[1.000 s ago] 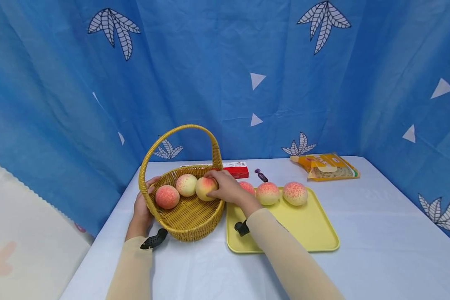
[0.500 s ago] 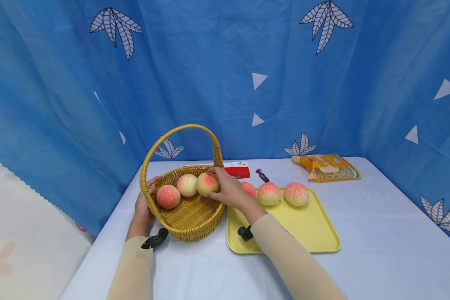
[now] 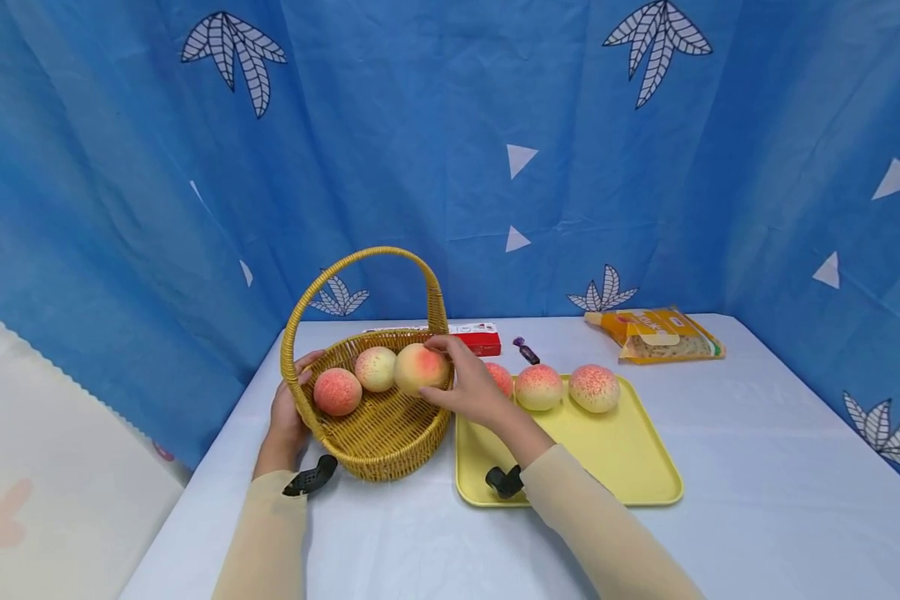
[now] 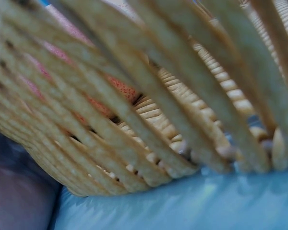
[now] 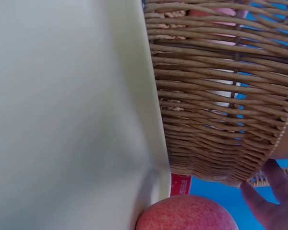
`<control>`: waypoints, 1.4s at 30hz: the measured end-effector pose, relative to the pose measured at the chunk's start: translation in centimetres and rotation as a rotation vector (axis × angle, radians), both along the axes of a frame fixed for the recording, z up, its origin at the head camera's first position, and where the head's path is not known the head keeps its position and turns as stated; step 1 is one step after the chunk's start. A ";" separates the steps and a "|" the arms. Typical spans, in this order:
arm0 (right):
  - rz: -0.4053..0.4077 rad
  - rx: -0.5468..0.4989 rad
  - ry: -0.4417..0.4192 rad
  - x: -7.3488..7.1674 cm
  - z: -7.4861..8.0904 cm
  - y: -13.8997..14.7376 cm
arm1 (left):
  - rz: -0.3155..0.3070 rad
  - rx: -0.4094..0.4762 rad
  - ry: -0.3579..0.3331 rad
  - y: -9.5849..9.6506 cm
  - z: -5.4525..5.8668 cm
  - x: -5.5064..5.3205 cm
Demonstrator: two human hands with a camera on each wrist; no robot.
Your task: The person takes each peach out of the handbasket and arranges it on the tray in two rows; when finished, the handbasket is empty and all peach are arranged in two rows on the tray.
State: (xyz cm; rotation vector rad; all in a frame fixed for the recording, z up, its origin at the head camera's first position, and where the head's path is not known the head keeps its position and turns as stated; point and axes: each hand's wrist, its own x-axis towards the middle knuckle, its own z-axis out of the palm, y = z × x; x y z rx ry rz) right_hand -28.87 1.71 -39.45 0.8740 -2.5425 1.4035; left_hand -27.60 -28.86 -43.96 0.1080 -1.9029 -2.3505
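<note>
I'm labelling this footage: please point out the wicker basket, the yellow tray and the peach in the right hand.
Wicker basket (image 3: pixel 412 462), head view: outer front wall, below the rim.
Yellow tray (image 3: pixel 622 458), head view: bare floor, toward its right.
Held peach (image 3: pixel 416 370), head view: middle of its visible side.

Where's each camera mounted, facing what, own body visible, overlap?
Head: worn on head, facing forward-down at golden arch-handled wicker basket and yellow rectangular tray; left hand, right hand, beige sleeves show.
Left wrist: worn there, facing the basket's side; blurred patch lower left, possibly hand.
Right wrist: worn there, looking across tray toward basket; fingers lower right.
Head and right wrist share tray and basket.
</note>
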 end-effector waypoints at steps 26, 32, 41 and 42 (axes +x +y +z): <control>0.031 -0.092 0.047 2.6 -0.5 4.5 | 0.019 0.005 0.030 -0.3 -1.0 -0.6; 0.051 -0.118 0.012 3.2 -0.8 5.4 | 0.019 0.006 0.016 -0.4 -1.6 -1.0; 0.030 -0.079 0.017 4.0 -1.0 6.5 | 0.028 -0.006 0.012 -0.7 -1.9 -1.2; 0.027 -0.076 0.023 4.1 -1.1 6.6 | 0.028 -0.007 0.011 -0.7 -1.8 -1.1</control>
